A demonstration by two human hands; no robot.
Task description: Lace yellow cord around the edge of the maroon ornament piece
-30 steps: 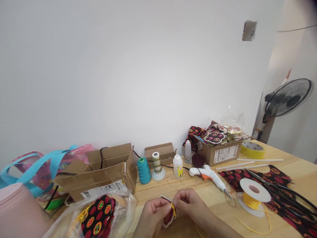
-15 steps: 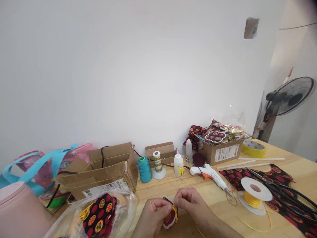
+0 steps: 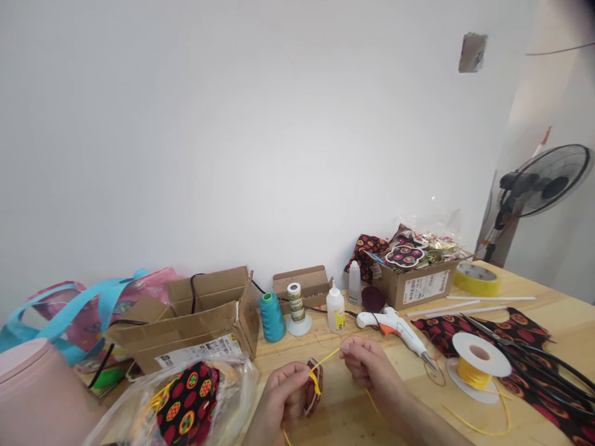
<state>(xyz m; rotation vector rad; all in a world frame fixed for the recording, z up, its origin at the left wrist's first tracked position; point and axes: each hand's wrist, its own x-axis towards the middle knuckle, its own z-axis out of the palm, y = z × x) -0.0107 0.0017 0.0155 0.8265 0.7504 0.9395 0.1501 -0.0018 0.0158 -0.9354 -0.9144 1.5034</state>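
My left hand (image 3: 281, 399) is closed around a small red patterned fabric piece (image 3: 311, 390) with a white edge, low in the middle of the view. My right hand (image 3: 367, 365) pinches a yellow cord (image 3: 325, 362) that runs from the fabric piece up to its fingers. The cord loops at the piece and trails down toward the table's near edge. Both hands hover just above the wooden table (image 3: 418, 384).
A white glue gun (image 3: 395, 328) lies behind my right hand; a spool of yellow cord (image 3: 478, 365) stands on patterned cloth with scissors (image 3: 506, 344). Thread spools (image 3: 271, 317), glue bottle (image 3: 334, 310), cardboard boxes (image 3: 195, 322), a plastic bag of fabric (image 3: 186, 402), tape roll (image 3: 476, 279), fan (image 3: 534, 186).
My right hand has drawn away from the fabric piece, up and to the right, pulling the yellow cord taut. My left hand shifted slightly and turned the piece more edge-on.
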